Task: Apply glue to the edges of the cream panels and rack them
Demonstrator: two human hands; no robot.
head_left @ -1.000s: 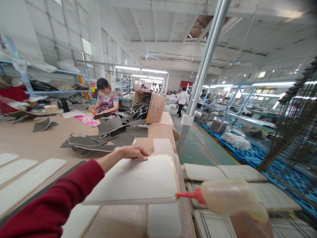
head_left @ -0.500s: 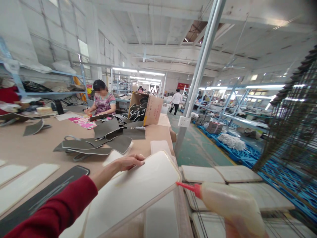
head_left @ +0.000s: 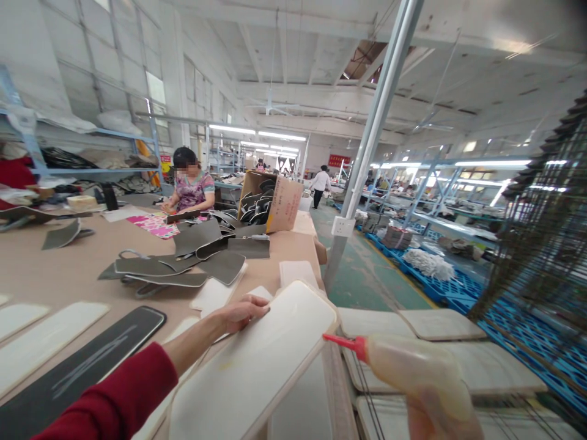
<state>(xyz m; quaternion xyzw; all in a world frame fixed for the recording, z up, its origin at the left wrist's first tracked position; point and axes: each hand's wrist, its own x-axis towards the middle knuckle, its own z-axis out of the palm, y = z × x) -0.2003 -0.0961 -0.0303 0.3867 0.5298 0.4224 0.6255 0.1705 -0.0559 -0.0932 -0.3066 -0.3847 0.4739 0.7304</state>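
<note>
Pinching a panel, the left hand steadies it while the right hand grips a bottle, the panel's rim seemingly part-coated, near stretch apparently remaining.

White panel, down at six o'clock, round-cornered, slanting up towards one-thirty, faint yellow smear on its face! And at half past four, the cloudy yellowish bottle, lying over, red nozzle pointing nine-to-ten, right by the panel's edge!
</note>
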